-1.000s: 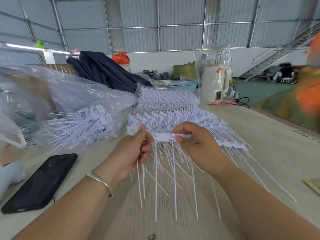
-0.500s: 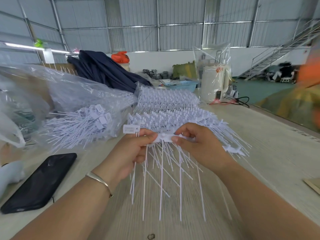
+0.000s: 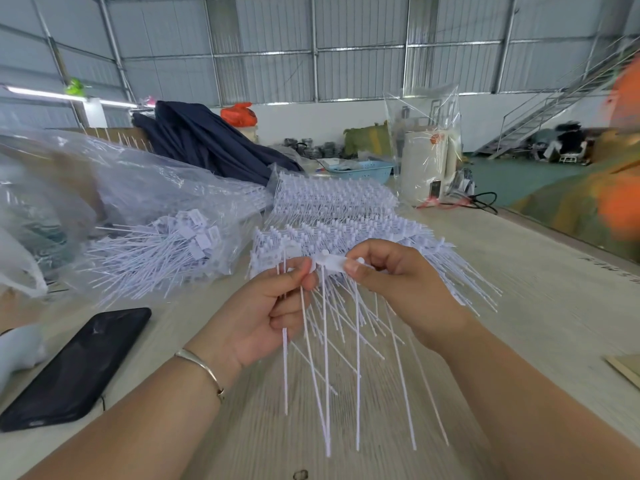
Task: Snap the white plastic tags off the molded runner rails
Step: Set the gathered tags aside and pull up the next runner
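The runner rail [image 3: 330,263] is held up just above the desk [image 3: 519,306], between the two hands and lying crosswise, left to right, with its long thin tags [image 3: 325,358] hanging down and fanning toward the person. The left hand [image 3: 263,317] pinches one end between thumb and forefinger, its other fingers curled round a few stems; the right hand [image 3: 398,289] pinches the other end, thumb on the near face. Both sit equally close, so the snap looks set to be a twist or bend across that short bare stretch of rail between the thumbs. Behind lies the stack of unbroken rails [image 3: 339,216], to the left a clear bag of loose tags [image 3: 166,251]. The joints where stems meet rail are blurred and partly covered by fingers; how many tags are attached I can't quite tell.
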A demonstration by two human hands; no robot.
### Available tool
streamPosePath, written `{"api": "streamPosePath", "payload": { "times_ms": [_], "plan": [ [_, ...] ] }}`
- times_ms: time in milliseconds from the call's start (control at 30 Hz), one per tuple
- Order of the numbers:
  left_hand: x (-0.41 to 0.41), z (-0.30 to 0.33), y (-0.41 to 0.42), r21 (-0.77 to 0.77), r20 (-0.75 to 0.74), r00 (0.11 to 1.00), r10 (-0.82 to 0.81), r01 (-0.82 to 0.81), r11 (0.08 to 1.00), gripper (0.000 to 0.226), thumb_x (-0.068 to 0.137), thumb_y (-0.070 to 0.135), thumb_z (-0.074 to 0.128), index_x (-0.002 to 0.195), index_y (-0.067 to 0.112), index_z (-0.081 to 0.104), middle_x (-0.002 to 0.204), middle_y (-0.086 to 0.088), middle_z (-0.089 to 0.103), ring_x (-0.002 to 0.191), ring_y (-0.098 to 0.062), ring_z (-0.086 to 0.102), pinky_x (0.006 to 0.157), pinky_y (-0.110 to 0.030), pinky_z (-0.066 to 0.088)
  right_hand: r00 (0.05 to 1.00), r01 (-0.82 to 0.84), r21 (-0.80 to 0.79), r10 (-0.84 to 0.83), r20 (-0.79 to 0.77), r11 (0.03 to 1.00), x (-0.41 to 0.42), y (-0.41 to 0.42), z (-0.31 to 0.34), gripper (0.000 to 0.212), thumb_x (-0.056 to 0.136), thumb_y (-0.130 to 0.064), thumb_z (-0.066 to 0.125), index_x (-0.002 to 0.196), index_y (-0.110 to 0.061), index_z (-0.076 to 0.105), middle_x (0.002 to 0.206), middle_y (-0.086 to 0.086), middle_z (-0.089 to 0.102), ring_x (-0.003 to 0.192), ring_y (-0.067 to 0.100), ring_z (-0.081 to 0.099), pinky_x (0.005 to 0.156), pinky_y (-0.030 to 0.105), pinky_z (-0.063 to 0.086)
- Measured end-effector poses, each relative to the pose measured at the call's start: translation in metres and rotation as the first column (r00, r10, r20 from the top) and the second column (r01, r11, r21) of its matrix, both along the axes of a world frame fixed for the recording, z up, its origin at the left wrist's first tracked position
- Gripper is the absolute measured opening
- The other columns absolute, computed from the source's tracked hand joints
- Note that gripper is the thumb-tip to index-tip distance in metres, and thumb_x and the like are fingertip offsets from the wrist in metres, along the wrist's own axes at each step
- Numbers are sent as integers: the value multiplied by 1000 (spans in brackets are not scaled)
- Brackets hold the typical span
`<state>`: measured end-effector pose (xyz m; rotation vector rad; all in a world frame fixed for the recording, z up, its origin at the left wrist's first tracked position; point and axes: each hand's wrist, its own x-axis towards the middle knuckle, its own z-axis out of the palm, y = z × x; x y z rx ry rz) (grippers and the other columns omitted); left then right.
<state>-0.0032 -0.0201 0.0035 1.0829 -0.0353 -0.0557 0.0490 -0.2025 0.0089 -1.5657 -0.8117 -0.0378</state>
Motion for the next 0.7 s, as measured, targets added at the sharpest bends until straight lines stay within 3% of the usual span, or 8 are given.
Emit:
{"api": "streamPosePath", "payload": {
  "times_ms": [133,267,333,400,467,567,700],
  "plan": [
    [0,-5,0,-16,17,988,-151,152,988,26,62,29,86,61,18,63,49,3,53,34,-2,14,32,-13,14,998,-50,-20,50,-25,999,-4,5,-3,14,90,-20,64,81,-9,65,70,10,42,65,19,35,65,28,29],
    [0,-10,-3,38,39,964,-264,263,964,42,51,35,95,72,17,63,52,7,52,29,1,27,30,-12,18,992,-118,-7,118,-48,993,-9,10,-5,17,91,-17,62,74,-21,63,61,-8,49,61,6,42,68,16,36],
    [2,-9,-3,24,48,961,-271,270,963,39,56,30,93,74,15,62,53,6,52,31,1,25,32,-14,14,994,-105,2,105,-43,995,-8,9,-3,13,91,-16,62,77,-15,64,57,-13,48,58,6,41,62,13,36],
    [4,-8,-4,-13,16,975,-220,220,975,29,68,29,82,78,14,60,57,5,49,35,-1,26,33,-15,15,999,-41,-11,40,-33,999,-7,7,-1,13,90,-17,63,83,-5,65,59,-5,47,59,12,37,56,17,32],
    [8,-7,-4,-17,-58,996,-65,64,998,25,83,34,65,85,13,52,63,1,51,41,-4,34,32,-14,22,1000,24,-38,-25,-11,999,-6,5,-1,13,91,-17,63,87,-5,64,69,8,46,62,16,36,54,20,30],
    [11,-6,-2,-9,-89,989,121,-123,992,32,84,41,60,80,12,48,61,-2,52,42,-7,42,32,-15,29,998,56,-56,-58,-29,997,-4,3,-1,5,93,-11,59,96,-10,63,74,5,53,61,13,37,49,13,31],
    [6,-1,3,9,-44,999,30,-30,1000,28,80,28,64,67,18,42,50,8,32,35,-2,26,35,-14,19,994,99,-86,-103,-37,991,0,3,-2,14,94,-2,53,97,-13,60,76,0,53,62,16,37,49,16,31]
  ]
}}
